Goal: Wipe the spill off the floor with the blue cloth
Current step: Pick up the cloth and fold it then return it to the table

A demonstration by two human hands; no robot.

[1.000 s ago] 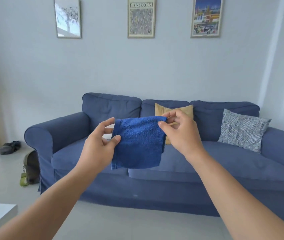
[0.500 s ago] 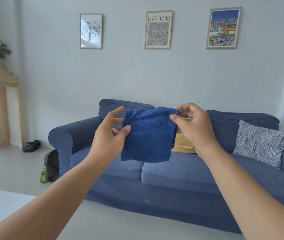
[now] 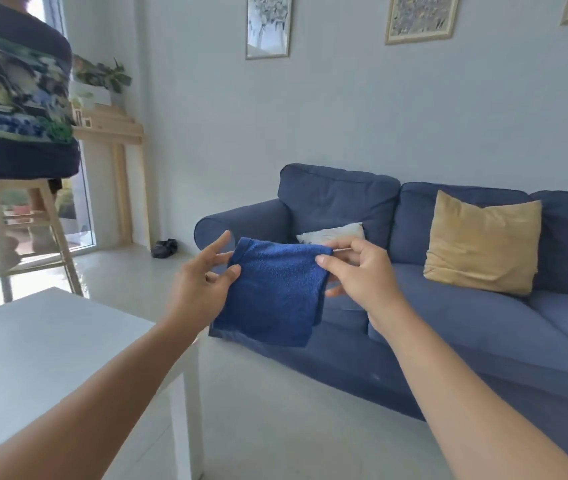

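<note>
You are holding the blue cloth [image 3: 275, 292] up between your hands, folded and hanging. Your left hand [image 3: 202, 285] is pinching its left edge, forefinger stretched out; your right hand [image 3: 358, 271] is gripping its top right corner. Beyond your hands, a blue sofa [image 3: 448, 306] is bearing a mustard cushion [image 3: 483, 244].

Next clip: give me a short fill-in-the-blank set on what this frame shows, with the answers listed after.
1. Both hands hold the blue cloth up by its ____ edge.
2. The left hand and the right hand keep the cloth in the air, in front of the ____.
3. The cushion leaning against the sofa back is ____ in colour.
4. At lower left, below the left forearm, stands a white ____.

Missing words: top; sofa; yellow; table
</note>
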